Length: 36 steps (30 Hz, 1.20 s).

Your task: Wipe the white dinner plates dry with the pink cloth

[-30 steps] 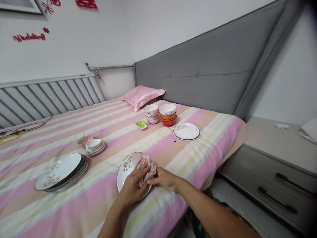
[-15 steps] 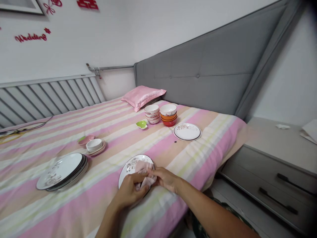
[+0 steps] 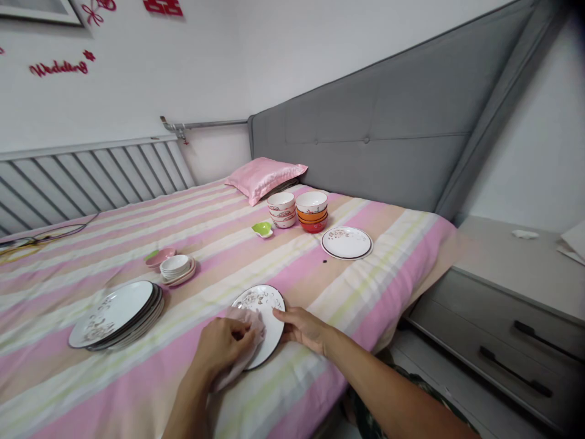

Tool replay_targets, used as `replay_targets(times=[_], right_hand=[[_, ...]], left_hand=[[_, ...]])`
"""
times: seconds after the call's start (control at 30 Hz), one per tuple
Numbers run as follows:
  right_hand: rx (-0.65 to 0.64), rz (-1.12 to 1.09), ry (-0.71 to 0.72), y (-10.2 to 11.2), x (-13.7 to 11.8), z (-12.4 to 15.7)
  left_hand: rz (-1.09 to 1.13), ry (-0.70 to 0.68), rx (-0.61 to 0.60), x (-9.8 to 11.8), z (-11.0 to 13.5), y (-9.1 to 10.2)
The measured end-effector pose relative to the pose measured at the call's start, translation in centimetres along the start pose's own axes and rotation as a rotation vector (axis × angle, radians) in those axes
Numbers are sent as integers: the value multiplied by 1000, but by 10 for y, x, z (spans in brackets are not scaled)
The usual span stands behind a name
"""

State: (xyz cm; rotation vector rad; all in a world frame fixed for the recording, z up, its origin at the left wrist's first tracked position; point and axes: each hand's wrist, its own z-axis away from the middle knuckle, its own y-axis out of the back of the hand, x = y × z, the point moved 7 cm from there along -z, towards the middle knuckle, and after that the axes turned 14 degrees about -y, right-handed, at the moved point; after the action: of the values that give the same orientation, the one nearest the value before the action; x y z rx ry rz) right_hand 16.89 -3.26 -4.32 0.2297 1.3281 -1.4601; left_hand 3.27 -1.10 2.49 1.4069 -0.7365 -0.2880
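My right hand (image 3: pixel 304 329) grips the right rim of a white plate (image 3: pixel 272 323) with a dark edge and a brown floral print, thumb on top and fingers underneath. The plate is tilted a little above the striped bedspread. A pale pink cloth (image 3: pixel 244 335), smeared by motion, is bunched in my left hand (image 3: pixel 223 344). That hand is closed over the plate's left side, and the cloth hides part of the rim there.
Left of my hands lies a stack of plates (image 3: pixel 114 314), with small white dishes (image 3: pixel 175 266) behind it. Farther back are a green leaf-shaped dish (image 3: pixel 262 229), stacked bowls (image 3: pixel 311 213) and another floral plate (image 3: pixel 347 242). A nightstand (image 3: pixel 493 329) stands beside the bed at right.
My left hand has moved left with the cloth, from the middle of the plate to its left side, uncovering more of the surface. My right hand keeps its grip on the rim.
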Motion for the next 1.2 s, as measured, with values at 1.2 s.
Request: replay_targets(times=[1.2], right_hand=[[89, 37, -39, 3, 2, -1]], left_hand=[[216, 20, 5, -46, 13, -8]])
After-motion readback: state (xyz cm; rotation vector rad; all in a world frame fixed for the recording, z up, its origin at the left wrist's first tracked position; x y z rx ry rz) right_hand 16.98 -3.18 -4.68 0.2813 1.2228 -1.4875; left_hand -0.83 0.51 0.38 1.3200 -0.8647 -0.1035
